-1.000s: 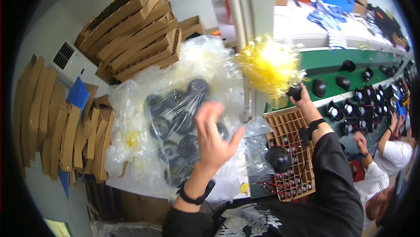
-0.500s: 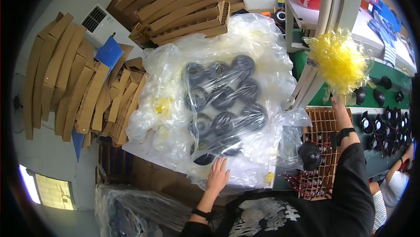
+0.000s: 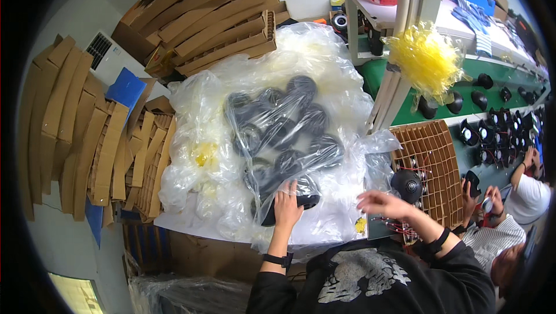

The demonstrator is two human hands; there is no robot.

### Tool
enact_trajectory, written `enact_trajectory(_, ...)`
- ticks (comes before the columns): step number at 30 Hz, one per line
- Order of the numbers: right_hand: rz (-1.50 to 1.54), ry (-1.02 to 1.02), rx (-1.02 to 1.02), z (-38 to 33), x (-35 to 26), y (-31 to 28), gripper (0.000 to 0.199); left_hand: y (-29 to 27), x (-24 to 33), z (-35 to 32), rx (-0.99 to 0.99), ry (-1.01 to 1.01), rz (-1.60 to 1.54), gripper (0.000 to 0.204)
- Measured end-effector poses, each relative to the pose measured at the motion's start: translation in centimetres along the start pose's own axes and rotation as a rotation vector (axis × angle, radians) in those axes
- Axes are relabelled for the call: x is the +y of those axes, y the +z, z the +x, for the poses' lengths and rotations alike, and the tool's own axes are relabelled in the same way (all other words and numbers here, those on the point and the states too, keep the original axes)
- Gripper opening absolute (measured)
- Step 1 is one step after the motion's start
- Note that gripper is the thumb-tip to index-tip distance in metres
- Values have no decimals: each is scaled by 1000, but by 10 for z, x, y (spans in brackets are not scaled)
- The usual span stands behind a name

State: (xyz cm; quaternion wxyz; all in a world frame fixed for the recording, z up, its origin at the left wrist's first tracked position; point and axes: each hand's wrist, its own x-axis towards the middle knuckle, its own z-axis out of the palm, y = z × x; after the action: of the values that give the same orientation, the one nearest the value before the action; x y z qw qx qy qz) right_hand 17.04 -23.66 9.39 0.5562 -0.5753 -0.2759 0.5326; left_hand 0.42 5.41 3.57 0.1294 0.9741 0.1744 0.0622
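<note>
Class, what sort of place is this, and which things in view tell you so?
Probably a small factory or assembly workshop: rows of matching black parts on the right, co-workers with their hands busy beside them, and dark round pieces grouped under clear plastic.

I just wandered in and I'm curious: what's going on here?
A person's left hand touches a black rounded part at the near end of a group amid clear plastic film; whether it grips, I can't tell. The right hand, seemingly empty, hangs near the right edge of the white table. Farther right, a black perforated dome sits by a divided cardboard tray, and other people work beside more black parts.
</note>
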Motion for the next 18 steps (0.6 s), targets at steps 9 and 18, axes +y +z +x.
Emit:
enact_trajectory(9,-276,84,-58,25,51,63,104,-20,41,-59,-202,-129,-313,74)
enact_trajectory(18,-492,-505,243,15,-25,82,105,-65,86,-58,338,-7,-588,82)
